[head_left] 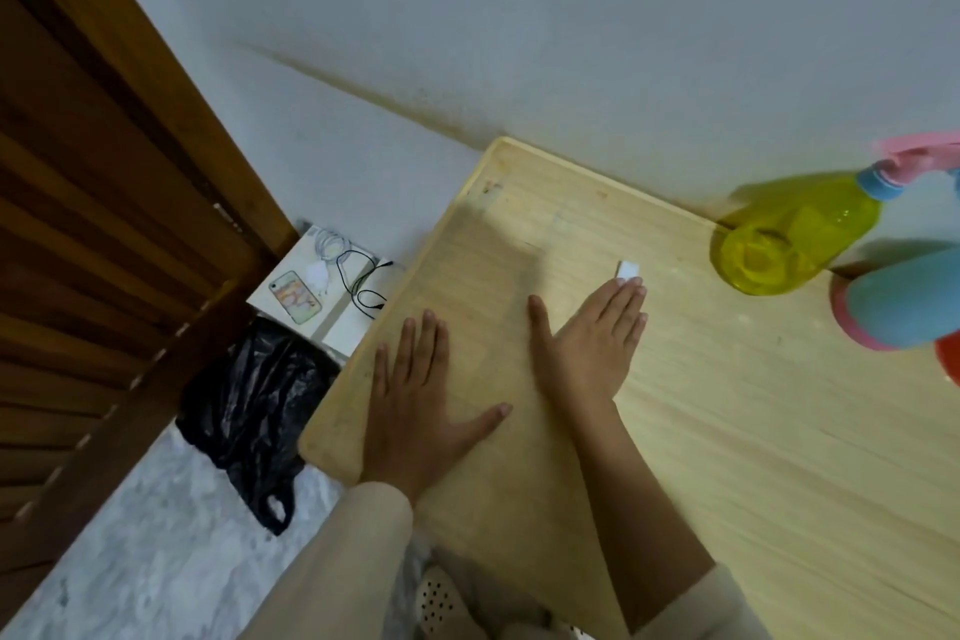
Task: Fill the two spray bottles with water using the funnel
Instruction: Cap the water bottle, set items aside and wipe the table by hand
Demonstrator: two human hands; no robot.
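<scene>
A yellow spray bottle (795, 234) with a blue collar and pink trigger head stands at the table's far right, near the wall. Beside it, cut by the right frame edge, is a blue and pink object (898, 299), perhaps a second bottle; I cannot tell. A red thing (949, 359) peeks in below it. No funnel is visible. My left hand (421, 395) lies flat, palm down, near the table's left edge. My right hand (592, 338) lies flat beside it, fingers spread, its fingertips by a small white piece (627, 269). Both hands hold nothing.
The light wooden table (727, 457) stands against a white wall. To its left on the floor are a black plastic bag (254, 405) and a white box (332, 286) with a phone and cables. A brown wooden door (93, 224) fills the left side.
</scene>
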